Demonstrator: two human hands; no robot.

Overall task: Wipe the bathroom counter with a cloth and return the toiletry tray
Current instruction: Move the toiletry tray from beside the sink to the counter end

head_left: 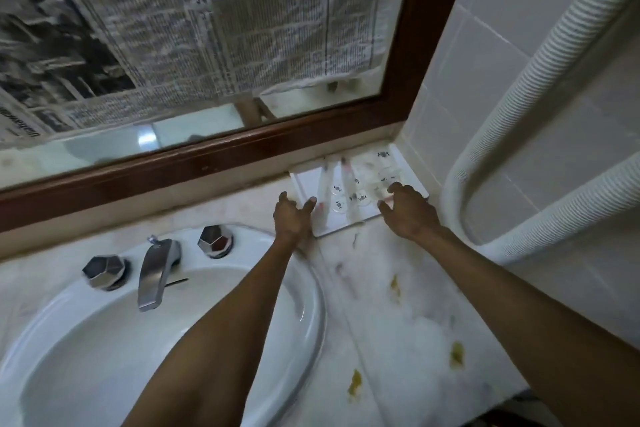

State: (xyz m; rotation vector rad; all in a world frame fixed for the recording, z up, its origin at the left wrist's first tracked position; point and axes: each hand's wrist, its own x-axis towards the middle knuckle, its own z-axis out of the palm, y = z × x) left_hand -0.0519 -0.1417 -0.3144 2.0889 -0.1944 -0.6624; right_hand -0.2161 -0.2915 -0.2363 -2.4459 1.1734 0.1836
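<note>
A white toiletry tray (346, 224) sits in the far right corner of the pale marble counter (388, 305), against the mirror frame and tiled wall. It holds small clear containers with white lids and two tubes, blurred. My left hand (292, 215) is at the tray's left edge, fingers curled and spread, thumb over the rim. At the tray's right front is my right hand (408, 210), its fingers on the containers. Whether either hand grips the tray is unclear. Yellowish stains (456, 355) dot the counter. No cloth is visible.
A white basin (304, 315) with a chrome faucet (156, 270) and two faceted knobs lies at the left. A wood-framed mirror (311, 135) covered with newspaper rises behind. A ribbed white hose (540, 80) loops down the tiled wall on the right.
</note>
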